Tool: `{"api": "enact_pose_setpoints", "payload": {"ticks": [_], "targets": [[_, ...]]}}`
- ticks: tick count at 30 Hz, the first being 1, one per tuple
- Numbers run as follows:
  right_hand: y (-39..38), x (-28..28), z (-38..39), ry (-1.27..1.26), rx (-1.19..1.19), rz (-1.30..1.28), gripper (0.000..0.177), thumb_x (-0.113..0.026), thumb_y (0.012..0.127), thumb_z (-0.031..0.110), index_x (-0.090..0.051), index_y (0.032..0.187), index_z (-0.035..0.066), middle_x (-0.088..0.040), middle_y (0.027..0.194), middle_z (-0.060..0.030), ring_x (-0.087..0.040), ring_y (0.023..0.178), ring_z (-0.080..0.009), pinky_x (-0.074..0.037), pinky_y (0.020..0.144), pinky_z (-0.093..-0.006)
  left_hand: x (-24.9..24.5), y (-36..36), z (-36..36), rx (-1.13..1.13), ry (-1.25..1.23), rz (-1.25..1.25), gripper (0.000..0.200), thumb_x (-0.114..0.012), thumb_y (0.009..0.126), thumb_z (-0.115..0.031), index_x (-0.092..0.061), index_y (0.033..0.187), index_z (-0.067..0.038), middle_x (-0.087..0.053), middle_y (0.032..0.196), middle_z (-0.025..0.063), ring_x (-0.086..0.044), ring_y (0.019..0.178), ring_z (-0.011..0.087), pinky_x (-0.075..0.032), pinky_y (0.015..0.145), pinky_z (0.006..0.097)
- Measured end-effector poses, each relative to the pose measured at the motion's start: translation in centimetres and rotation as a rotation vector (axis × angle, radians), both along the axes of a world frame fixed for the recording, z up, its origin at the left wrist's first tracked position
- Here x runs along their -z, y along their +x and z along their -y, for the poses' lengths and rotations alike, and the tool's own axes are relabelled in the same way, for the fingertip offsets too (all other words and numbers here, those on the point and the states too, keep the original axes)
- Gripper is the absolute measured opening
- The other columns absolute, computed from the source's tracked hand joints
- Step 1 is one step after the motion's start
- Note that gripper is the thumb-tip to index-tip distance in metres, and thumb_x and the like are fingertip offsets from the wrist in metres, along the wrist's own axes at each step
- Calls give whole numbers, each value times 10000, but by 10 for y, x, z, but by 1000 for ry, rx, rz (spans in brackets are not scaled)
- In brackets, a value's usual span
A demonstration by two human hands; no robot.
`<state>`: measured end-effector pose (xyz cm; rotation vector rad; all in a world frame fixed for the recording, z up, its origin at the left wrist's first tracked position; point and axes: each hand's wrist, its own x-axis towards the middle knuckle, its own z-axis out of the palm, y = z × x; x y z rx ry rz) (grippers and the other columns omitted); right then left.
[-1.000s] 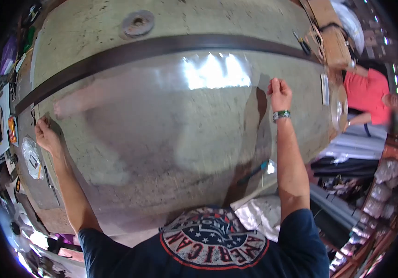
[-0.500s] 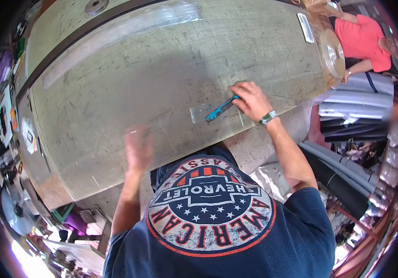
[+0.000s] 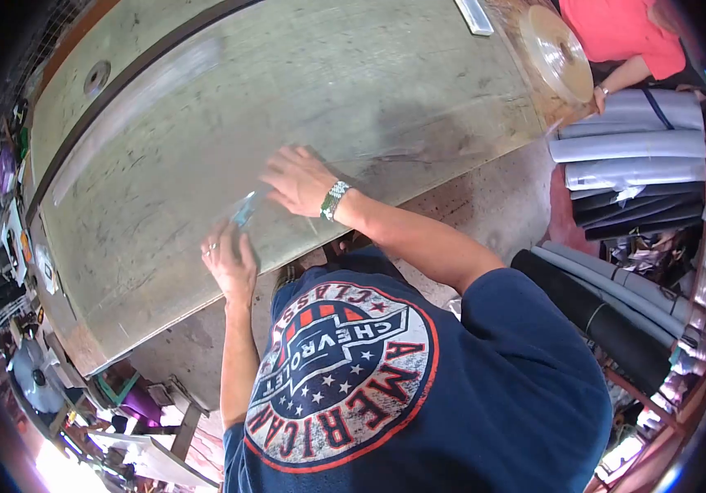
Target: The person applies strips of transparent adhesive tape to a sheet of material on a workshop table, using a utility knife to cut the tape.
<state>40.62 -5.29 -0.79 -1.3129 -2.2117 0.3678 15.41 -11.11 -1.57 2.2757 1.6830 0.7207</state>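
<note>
On the worktable, a teal and black utility knife, smeared by motion, lies slanted between my two hands. My right hand is at its upper end, fingers curved over it and palm down; a beaded bracelet circles the wrist. Close to the knife's lower end is my left hand, thumb and fingers apart, a ring on one finger. Blur hides whether the left fingertips touch the knife. The knife's blade cannot be made out.
A dark strip runs along the table's far side, near a metal disc. At right are a clear roll, a white-framed bar, stacked sheet rolls and a person in a red shirt.
My right hand has moved left with the utility knife, towards my left hand. My left hand has shifted slightly left. The head view has turned, so the table appears displaced.
</note>
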Motion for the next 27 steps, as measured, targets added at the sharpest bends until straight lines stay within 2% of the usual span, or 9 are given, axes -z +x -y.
{"api": "enact_pose_setpoints", "payload": {"ticks": [4,6,7,8,11,15,18,23,27], "targets": [[34,-18,26,-28,37,-91,304,-750,862,211,-668,1141,124,-626,1141,-71,-567,1110,-286,-444,931,-455,6,-6,8,-61,8,-51,431,-784,859,-198,-665,1246,-50,-657,1246,177,-569,1193,393,-425,1033,524],[55,-16,42,-49,115,-46,324,-744,872,206,-669,1172,109,-628,1175,-84,-572,1127,-298,-449,937,-461,-8,4,1,-151,-103,-120,552,-813,838,-311,-648,1311,-80,-659,1184,197,-567,1160,403,-430,1007,529],[65,-15,46,-61,137,-41,341,-742,872,203,-667,1190,103,-628,1191,-89,-572,1142,-303,-447,951,-465,-12,10,-6,-136,12,-163,526,-847,810,-281,-671,1253,-59,-680,1091,139,-590,1032,352,-452,924,482],[67,-13,48,-80,162,-28,359,-741,873,199,-666,1208,96,-629,1208,-95,-571,1157,-308,-444,964,-470,-13,12,-12,-131,44,-173,469,-854,808,-297,-714,1198,-79,-681,1062,117,-591,1005,335,-458,899,471],[53,-14,32,-39,140,-49,378,-734,884,181,-664,1244,90,-627,1270,-101,-574,1178,-329,-447,989,-482,-9,9,-20,-119,7,-107,334,-843,822,-267,-754,1092,-91,-674,1025,110,-587,979,331,-457,871,462],[-1,0,-8,85,-109,14,346,-740,875,174,-678,1208,99,-615,1296,-92,-542,1236,-321,-426,1032,-480,-9,4,-26,-87,-49,-42,266,-835,824,-234,-753,1046,-111,-683,1041,110,-591,1006,340,-457,888,472],[-29,8,-28,-9,-265,131,312,-753,843,185,-684,1136,106,-627,1207,-87,-538,1220,-296,-418,1033,-459,-6,2,-22,-116,-42,11,319,-831,823,-227,-722,1094,-100,-670,1055,122,-585,1034,353,-451,920,478],[-35,-8,-55,-224,-328,229,202,-759,859,175,-653,1011,97,-638,1118,-76,-561,1162,-292,-416,989,-453,1,-3,-9,-267,-76,79,444,-833,824,-259,-696,1217,-102,-619,1135,125,-553,1098,344,-438,959,480],[-5,-9,-95,-477,-282,59,232,-767,872,193,-628,1007,64,-676,1059,-86,-614,1086,-291,-443,969,-473,-1,-4,-1,-284,-31,74,432,-815,842,-275,-708,1228,-114,-603,1157,99,-543,1103,334,-434,958,464]]}}
